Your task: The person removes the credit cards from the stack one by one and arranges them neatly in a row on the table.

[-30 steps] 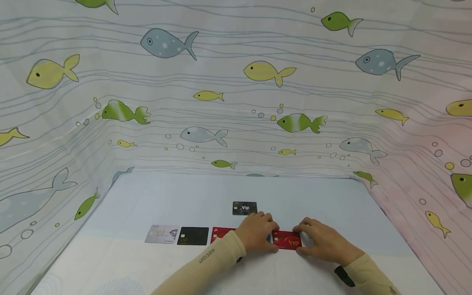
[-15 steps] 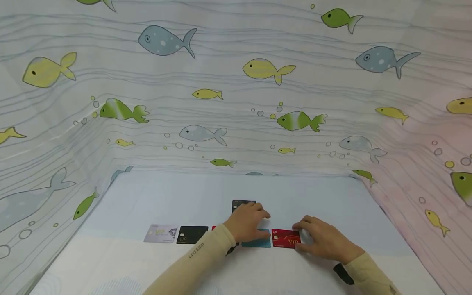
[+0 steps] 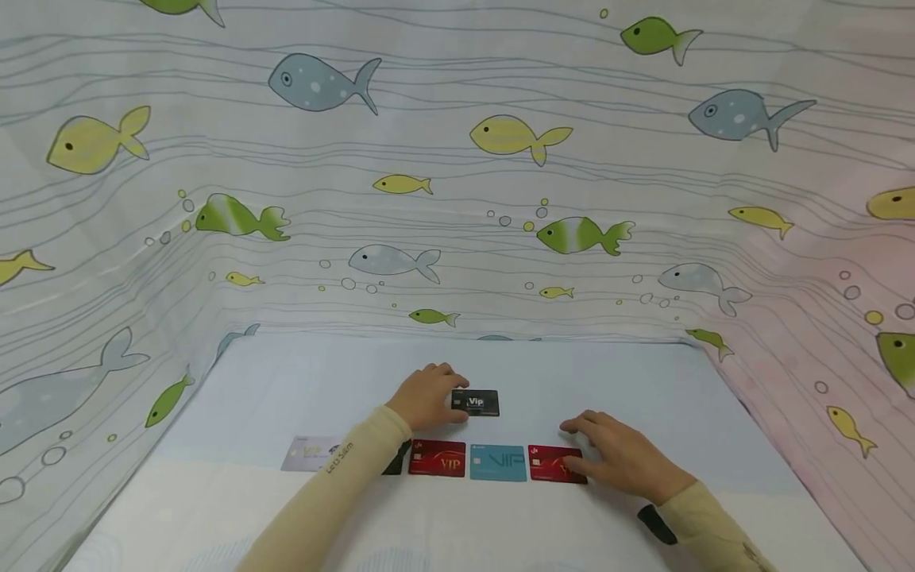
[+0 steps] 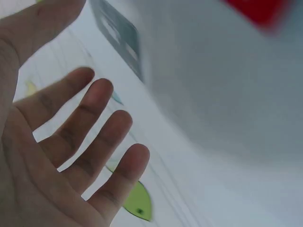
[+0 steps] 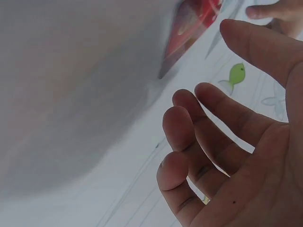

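Note:
In the head view my left hand (image 3: 426, 399) is at the left end of a black Vip card (image 3: 480, 403), which lies alone behind a row of cards. Thumb and fingers stand apart on either side of that end; the left wrist view shows the palm holding nothing, the dark card (image 4: 124, 40) beyond the fingers. My right hand (image 3: 620, 454) hovers with spread, bent fingers at the right end of a red VIP card (image 3: 545, 459), its thumb overlapping the card. In the right wrist view that red card (image 5: 189, 30) is outside the loose fingers.
Leftward along the row lie a teal VIP card (image 3: 498, 463), another red VIP card (image 3: 437, 458), a black card (image 3: 392, 465) mostly behind the left sleeve, and a silver card (image 3: 303, 454). A fish-print cloth (image 3: 457, 222) walls the white table (image 3: 600, 373).
My left hand has left the right end of the row and moved left and back to the single black card, uncovering the teal and red cards. My right hand has barely shifted.

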Demonstrator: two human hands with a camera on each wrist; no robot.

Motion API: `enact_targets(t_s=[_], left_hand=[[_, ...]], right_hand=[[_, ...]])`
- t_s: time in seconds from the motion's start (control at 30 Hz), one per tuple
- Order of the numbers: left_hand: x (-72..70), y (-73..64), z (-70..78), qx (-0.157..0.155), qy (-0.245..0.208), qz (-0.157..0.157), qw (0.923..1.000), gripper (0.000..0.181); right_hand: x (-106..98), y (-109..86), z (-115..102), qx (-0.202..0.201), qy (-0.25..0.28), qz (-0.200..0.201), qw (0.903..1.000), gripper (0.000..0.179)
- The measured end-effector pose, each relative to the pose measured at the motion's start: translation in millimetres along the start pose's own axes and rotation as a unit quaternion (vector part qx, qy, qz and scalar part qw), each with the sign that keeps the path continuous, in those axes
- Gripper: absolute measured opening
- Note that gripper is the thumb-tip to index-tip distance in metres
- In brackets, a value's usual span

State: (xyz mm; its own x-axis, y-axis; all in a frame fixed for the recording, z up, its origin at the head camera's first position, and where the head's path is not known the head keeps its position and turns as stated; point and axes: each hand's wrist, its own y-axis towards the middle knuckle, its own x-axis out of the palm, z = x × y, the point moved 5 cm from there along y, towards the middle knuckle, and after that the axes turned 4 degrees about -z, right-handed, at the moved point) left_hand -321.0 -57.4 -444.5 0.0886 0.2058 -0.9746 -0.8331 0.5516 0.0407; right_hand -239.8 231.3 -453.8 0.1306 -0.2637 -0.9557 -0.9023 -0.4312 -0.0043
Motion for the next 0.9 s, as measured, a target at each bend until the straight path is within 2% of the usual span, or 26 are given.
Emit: enact_targets(t_s=[0.17,0.3,0.43,0.63,0.9], left_hand=[[0.9,-0.2,-17.4,-0.033,-0.013,-0.021,0.9991,0.055],[0.7,0.6,-21.2,-0.044,-0.024,-0.034,0.9982,0.056],[3.0,2.8,-24.6,-0.056,-0.010,-0.042,0.9975,0.056],[3.7,5.7,-24.4,-0.058,0.014,-0.049,0.9970,0.057],[1.9,8.0,-16.8,-0.055,0.023,-0.052,0.9968,0.054]], right_hand=[[0.9,16.5,-9.5,0.008,0.013,-0.014,0.9998,0.054],[-0.4,31.4,-19.0,0.006,0.025,-0.013,0.9996,0.055],[0.0,48.0,-29.5,-0.015,0.019,-0.007,0.9997,0.056],[8.1,74.5,-37.5,-0.036,-0.003,-0.012,0.9993,0.054],[20.6,108.0,-43.2,-0.005,-0.006,-0.037,0.9993,0.059]])
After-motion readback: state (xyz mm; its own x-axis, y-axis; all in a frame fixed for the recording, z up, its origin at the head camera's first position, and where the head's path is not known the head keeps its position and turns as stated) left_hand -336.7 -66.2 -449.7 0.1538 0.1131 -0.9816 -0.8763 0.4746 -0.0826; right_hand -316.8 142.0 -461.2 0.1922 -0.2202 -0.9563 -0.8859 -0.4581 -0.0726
